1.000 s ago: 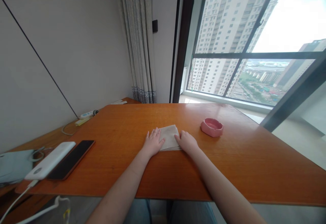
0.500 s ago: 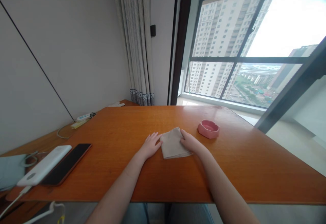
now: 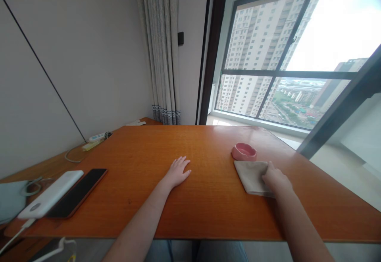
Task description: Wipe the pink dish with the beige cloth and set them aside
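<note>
A folded beige cloth [image 3: 251, 176] lies on the right part of the wooden table [image 3: 143, 151], just in front of a pink ashtray [image 3: 244, 152]. My right hand [image 3: 276, 178] grips the cloth along its right side, thumb and fingers closed on the edge; part of that edge is hidden under the hand. Near the table's middle, my left hand [image 3: 177, 171] rests flat on the wood with its fingers spread and nothing in it.
At the left edge a white power bank [image 3: 52, 193] with a cable plugged in lies beside a dark phone [image 3: 77, 192]. A power strip [image 3: 97, 137] sits by the left wall. Behind the table are a grey curtain [image 3: 163, 55] and a large window.
My right hand has carried the cloth to the right, away from my left hand and up to the ashtray. My left hand stays in nearly the same spot.
</note>
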Action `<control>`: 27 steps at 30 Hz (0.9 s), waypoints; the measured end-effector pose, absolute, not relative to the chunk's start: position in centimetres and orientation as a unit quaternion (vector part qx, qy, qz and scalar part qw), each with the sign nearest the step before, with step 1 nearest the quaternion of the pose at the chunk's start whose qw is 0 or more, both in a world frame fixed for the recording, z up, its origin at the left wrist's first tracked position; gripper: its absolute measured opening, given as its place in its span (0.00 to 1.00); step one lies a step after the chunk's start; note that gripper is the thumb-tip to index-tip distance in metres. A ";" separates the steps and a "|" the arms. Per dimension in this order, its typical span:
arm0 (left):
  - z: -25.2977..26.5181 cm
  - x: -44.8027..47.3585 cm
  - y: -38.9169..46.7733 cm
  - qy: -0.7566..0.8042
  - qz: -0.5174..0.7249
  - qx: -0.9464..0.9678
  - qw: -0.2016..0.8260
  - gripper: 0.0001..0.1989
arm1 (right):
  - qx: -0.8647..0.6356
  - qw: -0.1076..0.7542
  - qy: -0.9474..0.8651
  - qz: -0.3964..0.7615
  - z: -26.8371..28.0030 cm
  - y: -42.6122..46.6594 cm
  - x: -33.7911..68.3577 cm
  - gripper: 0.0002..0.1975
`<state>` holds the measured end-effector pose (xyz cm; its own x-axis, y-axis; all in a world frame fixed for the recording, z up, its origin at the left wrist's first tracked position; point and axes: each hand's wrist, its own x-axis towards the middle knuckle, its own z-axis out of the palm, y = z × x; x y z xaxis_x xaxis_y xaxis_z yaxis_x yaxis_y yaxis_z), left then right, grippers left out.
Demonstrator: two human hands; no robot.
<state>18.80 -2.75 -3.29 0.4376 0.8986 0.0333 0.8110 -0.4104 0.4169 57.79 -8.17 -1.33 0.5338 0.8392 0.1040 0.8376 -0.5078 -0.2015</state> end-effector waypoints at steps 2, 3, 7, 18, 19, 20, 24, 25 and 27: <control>-3.2 18.8 -2.8 0.512 0.124 0.832 0.175 0.28 | -0.880 0.115 -0.461 -0.020 -1.1 -8.0 57.0 0.32; -3.1 18.7 -2.8 0.511 0.123 0.832 0.176 0.28 | -0.875 0.126 -0.466 -0.042 -0.7 -7.9 56.2 0.33; -3.2 18.7 -2.8 0.512 0.125 0.832 0.174 0.27 | -0.790 0.180 -0.579 -0.091 1.2 -7.1 50.7 0.29; -4.1 18.6 -2.0 0.512 0.137 0.833 0.160 0.25 | -0.543 0.156 -0.825 -0.009 -3.5 -5.5 32.6 0.16; -4.1 18.6 -1.9 0.513 0.138 0.832 0.159 0.25 | -0.541 0.163 -0.825 -0.006 -3.8 -5.4 32.5 0.16; -4.2 18.6 -1.9 0.513 0.138 0.832 0.158 0.25 | -0.539 0.170 -0.825 -0.002 -3.9 -5.3 32.5 0.16; -4.2 18.6 -1.9 0.510 0.136 0.836 0.152 0.24 | -0.525 0.187 -0.830 -0.001 -3.8 -5.4 33.2 0.16; -4.2 18.6 -1.9 0.509 0.136 0.836 0.152 0.25 | -0.525 0.186 -0.830 -0.003 -3.8 -5.4 33.3 0.16; -4.2 18.5 -1.9 0.507 0.138 0.837 0.154 0.25 | -0.529 0.180 -0.829 -0.003 -3.7 -5.5 33.2 0.16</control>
